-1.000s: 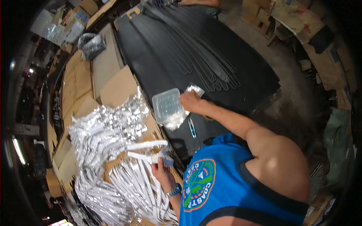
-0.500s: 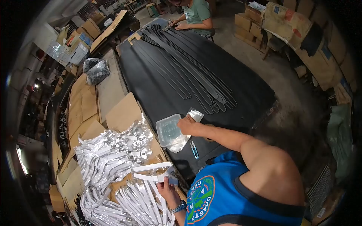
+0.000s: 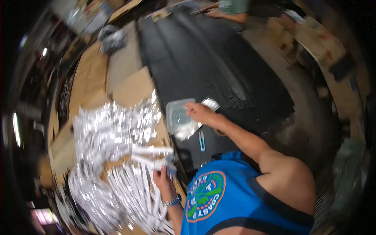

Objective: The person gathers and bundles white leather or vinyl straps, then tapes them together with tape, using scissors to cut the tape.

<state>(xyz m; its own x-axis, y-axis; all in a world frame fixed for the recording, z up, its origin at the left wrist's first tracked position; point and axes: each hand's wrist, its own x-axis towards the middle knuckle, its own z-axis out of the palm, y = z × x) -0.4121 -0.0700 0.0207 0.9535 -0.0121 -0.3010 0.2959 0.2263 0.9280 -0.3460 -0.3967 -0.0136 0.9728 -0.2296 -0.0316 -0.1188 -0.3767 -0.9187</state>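
My left hand [image 3: 163, 183] is closed around a white strap [image 3: 150, 158], looped and lying above other straps; a small bluish-grey piece shows by the fingers. My right hand [image 3: 201, 113] is over the right side of a clear plastic tub [image 3: 172, 107], fingers curled into a pinch. Blur hides what, if anything, lies between those fingertips. Small clear packets [image 3: 186, 131] sit at the tub's near edge, and a silvery packet [image 3: 211, 103] is just beyond my right hand. Blue-handled thread snips [image 3: 202, 141] lie on the black sheet nearby.
White straps in shiny plastic [image 3: 113, 125] are heaped on cardboard at the left. Long dark strips [image 3: 231, 84] lie on the black-covered table [image 3: 172, 55]. A co-worker in a green shirt [image 3: 234, 7] is at the far end. A dark plastic bag [image 3: 112, 39] rests at the back left.
The view has shifted and blurred. My right hand has moved off the silvery packet to the left, over the tub. My left hand still grips the white strap.
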